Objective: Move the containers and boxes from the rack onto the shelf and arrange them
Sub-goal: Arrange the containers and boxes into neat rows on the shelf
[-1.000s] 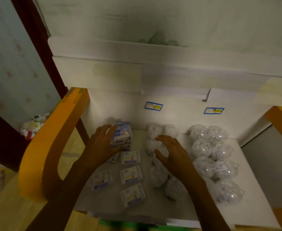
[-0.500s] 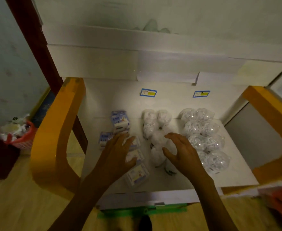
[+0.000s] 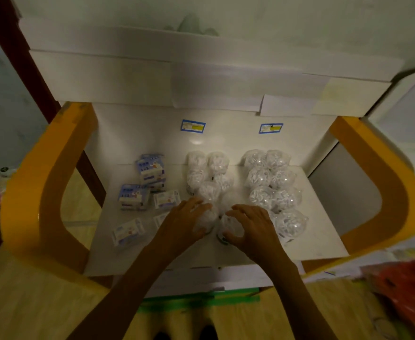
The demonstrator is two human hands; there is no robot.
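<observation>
A white shelf [image 3: 319,239] holds three groups of goods. Small blue-and-white boxes [image 3: 150,171] stand and lie at the left. Round clear containers with white contents [image 3: 217,161] fill the middle column, and a second column of them [image 3: 275,177] stands at the right. My left hand [image 3: 185,223] curls round a front container of the middle column [image 3: 205,222]. My right hand [image 3: 253,228] curls round the container beside it [image 3: 229,228]. Both hands sit close together near the shelf's front.
Orange curved side frames [image 3: 37,192] flank the shelf on both sides. Two blue price labels [image 3: 193,125] are stuck to the white back wall. A red bag [image 3: 407,288] lies at the lower right on the wooden floor.
My left hand left the boxes at the left and moved right onto a middle container. My right hand stayed on the front containers. The camera pulled back.
</observation>
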